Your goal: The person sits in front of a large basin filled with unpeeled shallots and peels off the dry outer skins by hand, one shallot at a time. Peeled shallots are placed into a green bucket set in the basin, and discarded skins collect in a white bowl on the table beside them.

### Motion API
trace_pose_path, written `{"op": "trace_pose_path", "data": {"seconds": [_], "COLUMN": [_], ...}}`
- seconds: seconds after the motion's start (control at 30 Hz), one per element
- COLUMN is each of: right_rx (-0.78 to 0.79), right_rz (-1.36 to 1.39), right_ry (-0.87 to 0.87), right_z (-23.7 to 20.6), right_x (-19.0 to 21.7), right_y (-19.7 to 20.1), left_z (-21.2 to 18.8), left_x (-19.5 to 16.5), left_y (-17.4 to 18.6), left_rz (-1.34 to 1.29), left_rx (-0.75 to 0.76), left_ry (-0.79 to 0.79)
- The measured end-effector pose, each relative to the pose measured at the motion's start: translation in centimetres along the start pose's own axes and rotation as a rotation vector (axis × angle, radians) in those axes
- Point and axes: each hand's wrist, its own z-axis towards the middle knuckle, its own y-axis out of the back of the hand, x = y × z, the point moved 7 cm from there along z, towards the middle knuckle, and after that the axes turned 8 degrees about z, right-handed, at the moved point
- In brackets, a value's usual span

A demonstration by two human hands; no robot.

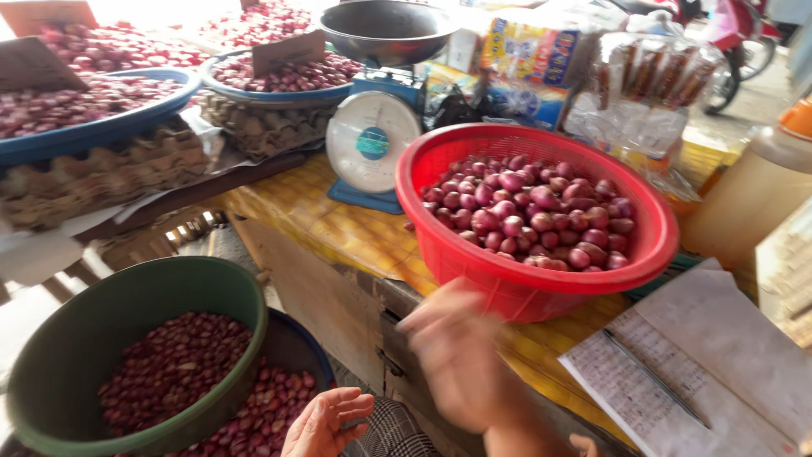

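A: Where's the red basket (pixel 541 279)?
B: On the bench (pixel 338 228), heavy with shallots (pixel 529 211); take its stiff rim. Right hand (pixel 461 360) blurred, grip unclear; left hand (pixel 326 423) spread, empty.

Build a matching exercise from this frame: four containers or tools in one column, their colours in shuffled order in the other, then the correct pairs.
Things:
1. Basket of shallots on the table
2. Bowl of shallots at lower left
3. Weighing scale
4. Pan on top of the scale

Colours:
A. Dark green
B. Blue body with a white dial
C. Red
D. Dark grey metal

Pairs: 1-C, 2-A, 3-B, 4-D
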Motion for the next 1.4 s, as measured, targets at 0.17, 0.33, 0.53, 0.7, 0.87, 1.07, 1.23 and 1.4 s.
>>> {"op": "trace_pose_path", "data": {"seconds": [0.17,0.33,0.53,0.7,0.87,1.07,1.23,1.4], "right_rx": [0.591,0.831,0.981,1.004,1.257,1.307,1.229,1.357], "right_rz": [-0.039,0.093,0.282,-0.200,-0.426,-0.430,-0.507,-0.550], "right_ry": [-0.065,-0.257,-0.558,-0.368,-0.203,-0.137,0.219,0.038], "right_z": [-6.5,-13.2,-18.5,-16.1,-19.6,-22.5,-24.4,-27.8], "right_x": [-6.6,-12.1,-17.5,-22.5,-28.2,-35.2,-37.4,-39.8], "right_y": [-13.6,-21.8,-27.6,-29.4,-34.2,-43.8,-50.8,-48.5], "left_z": [-4.3,-11.1,-19.1,-28.5,-33.8,-34.1,-34.6,-34.7], "left_x": [-2.4,-3.6,-2.6,-5.3,-4.2,-3.1,-4.1,-4.7], "left_y": [-0.8,3.8,12.2,19.7,25.0,28.6,30.3,32.7], "left_rz": [-0.311,-0.477,-0.473,-0.215,-0.381,-0.328,-0.278,-0.185], "left_rx": [-0.105,-0.571,-0.901,-1.250,-1.377,-1.441,-1.487,-1.507], "left_ry": [-0.039,-0.398,-0.290,-0.323,-0.426,-0.393,-0.396,-0.475]}}
